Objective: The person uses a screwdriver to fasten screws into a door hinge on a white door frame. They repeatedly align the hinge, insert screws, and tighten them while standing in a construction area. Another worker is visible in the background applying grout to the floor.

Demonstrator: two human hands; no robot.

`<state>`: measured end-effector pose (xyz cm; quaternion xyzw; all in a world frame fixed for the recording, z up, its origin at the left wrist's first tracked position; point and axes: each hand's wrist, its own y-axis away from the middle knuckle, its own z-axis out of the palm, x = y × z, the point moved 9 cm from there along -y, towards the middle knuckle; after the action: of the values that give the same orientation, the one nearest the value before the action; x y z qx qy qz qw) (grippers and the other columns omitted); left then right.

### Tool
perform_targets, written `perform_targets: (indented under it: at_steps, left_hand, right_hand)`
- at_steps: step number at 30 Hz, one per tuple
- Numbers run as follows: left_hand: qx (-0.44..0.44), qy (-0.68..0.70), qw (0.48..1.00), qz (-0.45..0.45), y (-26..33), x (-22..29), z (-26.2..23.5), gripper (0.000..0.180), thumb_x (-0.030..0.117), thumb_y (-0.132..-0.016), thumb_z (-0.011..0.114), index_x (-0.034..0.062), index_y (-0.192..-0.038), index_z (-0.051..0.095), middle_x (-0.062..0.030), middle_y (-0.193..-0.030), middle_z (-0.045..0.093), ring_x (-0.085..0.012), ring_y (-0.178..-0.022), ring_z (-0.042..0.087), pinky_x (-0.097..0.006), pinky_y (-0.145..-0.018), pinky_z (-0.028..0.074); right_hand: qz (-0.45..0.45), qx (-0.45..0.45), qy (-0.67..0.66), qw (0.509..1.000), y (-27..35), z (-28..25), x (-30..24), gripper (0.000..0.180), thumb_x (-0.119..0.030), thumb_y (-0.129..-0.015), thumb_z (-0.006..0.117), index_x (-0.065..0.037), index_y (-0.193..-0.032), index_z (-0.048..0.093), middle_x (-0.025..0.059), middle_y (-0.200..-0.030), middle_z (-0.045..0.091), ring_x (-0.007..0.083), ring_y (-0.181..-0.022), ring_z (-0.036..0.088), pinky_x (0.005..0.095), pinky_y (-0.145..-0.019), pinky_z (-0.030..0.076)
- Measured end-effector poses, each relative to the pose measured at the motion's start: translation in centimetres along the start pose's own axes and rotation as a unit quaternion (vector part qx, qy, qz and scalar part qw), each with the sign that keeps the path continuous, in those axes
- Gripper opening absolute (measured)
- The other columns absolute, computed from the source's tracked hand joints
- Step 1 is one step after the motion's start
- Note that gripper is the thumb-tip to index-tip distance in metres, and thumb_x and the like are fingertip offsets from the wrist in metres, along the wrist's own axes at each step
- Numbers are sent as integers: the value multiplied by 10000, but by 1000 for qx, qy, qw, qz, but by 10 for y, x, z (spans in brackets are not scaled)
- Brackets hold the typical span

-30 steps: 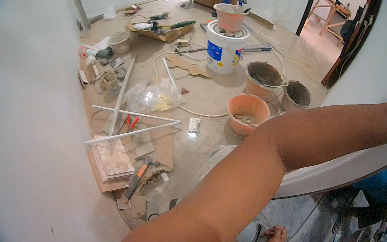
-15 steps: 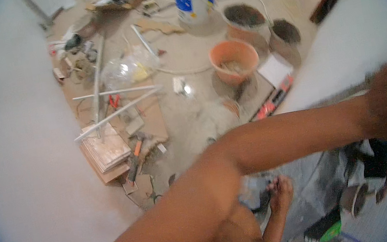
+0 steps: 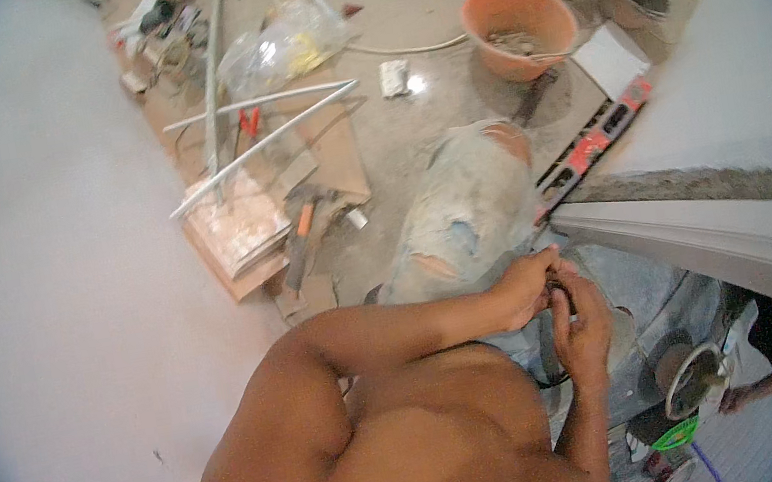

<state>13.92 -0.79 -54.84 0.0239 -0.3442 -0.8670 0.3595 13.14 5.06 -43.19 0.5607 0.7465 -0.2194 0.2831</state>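
Over my lap my two hands meet. My left hand (image 3: 527, 287) reaches in from the left with its fingers bent together against the other hand. My right hand (image 3: 583, 323), coming up from below, is curled with its thumb raised. Between the fingers of both sits a small dark thing, mostly hidden, whose kind I cannot make out. Just ahead is my bent knee in torn, pale, dusty jeans (image 3: 463, 219). Beyond it a red and grey spirit level (image 3: 593, 148) lies along the foot of the wall.
An orange bucket (image 3: 519, 28) with grey lumps stands ahead, darker-filled buckets behind it. At left lie stacked tiles (image 3: 238, 229), a hammer (image 3: 302, 234), red pliers (image 3: 250, 121), white strips (image 3: 279, 142) and a plastic bag (image 3: 284, 45). Another person's hand (image 3: 734, 400) is near a pail (image 3: 691, 382), lower right.
My left arm has swung from far out at the right, near the wall, back to my lap, where its hand now meets the right hand. The view has tilted downward.
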Motion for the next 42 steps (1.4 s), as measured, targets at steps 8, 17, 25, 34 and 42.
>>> perform_targets:
  at_steps: [8, 17, 25, 34, 42]
  left_hand:
    - [-23, -52, 998, 6, 43, 46, -6, 307, 343, -987, 519, 51, -930, 597, -56, -788, 576, -165, -656, 580, -290, -556, 462]
    - [185, -89, 946, 250, 134, 173, -133, 221, 79, -980, 462, -5, -1155, 567, -87, -943, 621, -164, -860, 604, -302, -740, 510]
    - [175, -166, 945, 221, 93, 154, -144, 290, 148, -1004, 503, -20, -1241, 502, -148, -1049, 651, -215, -860, 632, -345, -763, 533]
    - [163, -185, 930, 273, 85, 186, -110, 278, 204, -1003, 528, -8, -1182, 539, -130, -967, 631, -215, -798, 616, -340, -723, 528]
    - [126, -436, 842, 292, 48, 195, 41, 250, 315, -1004, 470, 104, -907, 563, 1, -754, 505, -111, -654, 478, -283, -559, 406]
  right_hand:
    - [60, 151, 87, 983, -20, -116, -13, 239, -128, -967, 543, 29, -1125, 631, 172, -1092, 654, 296, -977, 630, 378, -862, 510]
    - [73, 312, 79, 944, -16, -171, 2, 260, -208, -1000, 560, 30, -992, 663, 117, -836, 664, 151, -720, 610, 301, -683, 519]
    - [79, 335, -57, 937, -22, -169, 12, 326, -207, -988, 569, 16, -754, 614, 61, -638, 599, 127, -581, 525, 281, -578, 432]
    - [82, 308, -21, 948, -29, -164, -4, 301, -201, -977, 565, 32, -803, 644, 109, -711, 639, 188, -645, 595, 324, -633, 493]
    - [65, 209, -121, 968, -19, -142, 3, 234, -200, -884, 643, 2, -998, 670, 160, -900, 689, 279, -854, 681, 363, -757, 520]
